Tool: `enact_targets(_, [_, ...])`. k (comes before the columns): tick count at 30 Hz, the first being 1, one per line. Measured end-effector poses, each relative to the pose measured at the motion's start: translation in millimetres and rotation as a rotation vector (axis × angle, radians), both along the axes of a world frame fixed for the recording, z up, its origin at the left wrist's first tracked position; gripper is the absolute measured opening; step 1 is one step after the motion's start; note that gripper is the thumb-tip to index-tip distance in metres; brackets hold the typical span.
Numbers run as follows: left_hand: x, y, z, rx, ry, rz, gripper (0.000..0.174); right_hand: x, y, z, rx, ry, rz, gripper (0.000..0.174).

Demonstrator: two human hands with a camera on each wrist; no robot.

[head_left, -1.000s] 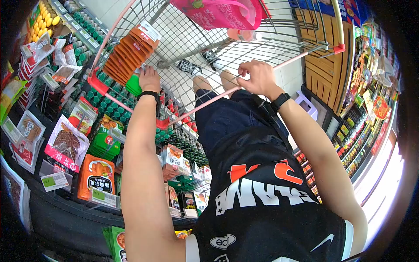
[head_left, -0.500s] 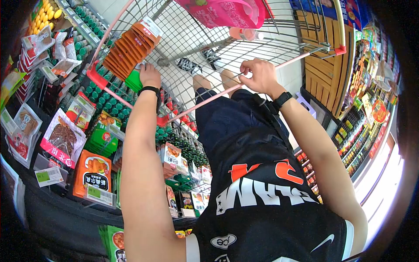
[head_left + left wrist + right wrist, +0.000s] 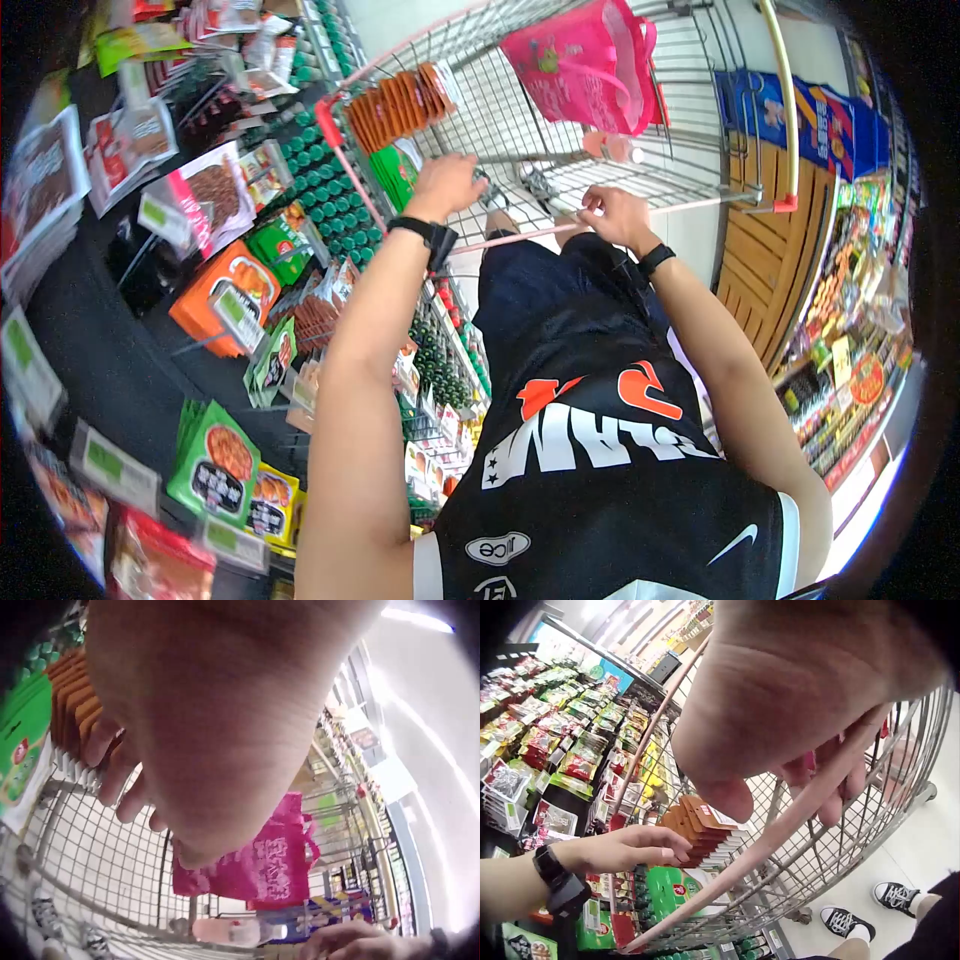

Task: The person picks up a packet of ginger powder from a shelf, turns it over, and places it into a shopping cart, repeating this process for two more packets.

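Note:
My left hand (image 3: 447, 187) hovers over the near left corner of a wire shopping cart (image 3: 395, 255), its fingers loosely bent and holding nothing. Just beside it lies a green packet (image 3: 396, 172) in the cart. Behind that stands a row of orange-brown packets (image 3: 400, 105), also seen past my left fingers (image 3: 127, 787) in the left wrist view. My right hand (image 3: 617, 215) is hooked over the cart's pink handle bar (image 3: 780, 825), with fingers on its far side. A pink bag (image 3: 585, 65) and a bottle with pinkish contents (image 3: 232, 931) are farther along in the cart.
Shelves of packaged food line the left, with orange packets (image 3: 225, 295), green packets (image 3: 215, 465) and price tags (image 3: 115, 468). Rows of green-capped bottles (image 3: 325, 190) stand below the cart's left side. To the right are a wooden slatted stand (image 3: 770, 260) and more stocked shelves (image 3: 860, 310).
My left hand has come away from the green packet and moved right. The head view has turned, so cart and shelves sit differently in it. My right hand stays on the handle bar.

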State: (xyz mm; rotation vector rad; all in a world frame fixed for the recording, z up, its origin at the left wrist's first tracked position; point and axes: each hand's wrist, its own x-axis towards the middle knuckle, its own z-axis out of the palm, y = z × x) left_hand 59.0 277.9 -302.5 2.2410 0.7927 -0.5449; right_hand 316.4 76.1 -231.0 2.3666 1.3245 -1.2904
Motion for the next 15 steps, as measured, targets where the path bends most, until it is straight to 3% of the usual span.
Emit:
enact_targets(4, [0, -33, 47, 0.053, -0.148, 0.232, 0.041, 15, -1, -9, -0.035, 0.156, 0.013, 0.044])
enact_targets(8, [5, -82, 98, 0.028, -0.219, 0.358, 0.042, 41, -7, -56, 0.041, 0.559, -0.023, 0.04])
enact_targets(11, [14, -137, 134, -0.017, -0.323, 0.589, 0.037, 53, 5, -28, 0.024, 0.653, 0.099, 0.035])
enact_targets(12, [21, -152, 163, -0.097, -0.264, 0.672, 0.034, 68, -6, -52, 0.044, 0.65, 0.056, 0.036])
enact_targets(13, [18, -179, 148, 0.028, -0.413, 0.681, 0.036, 68, -6, -81, 0.064, 0.658, 0.015, 0.037])
enact_targets(14, [17, -197, 152, 0.011, -0.383, 0.702, 0.038, 67, 19, -25, 0.019, 0.368, 0.457, 0.035])
enact_targets(15, [16, -216, 159, 0.034, -0.432, 0.755, 0.038, 72, 20, -37, -0.023, 0.544, 0.335, 0.032])
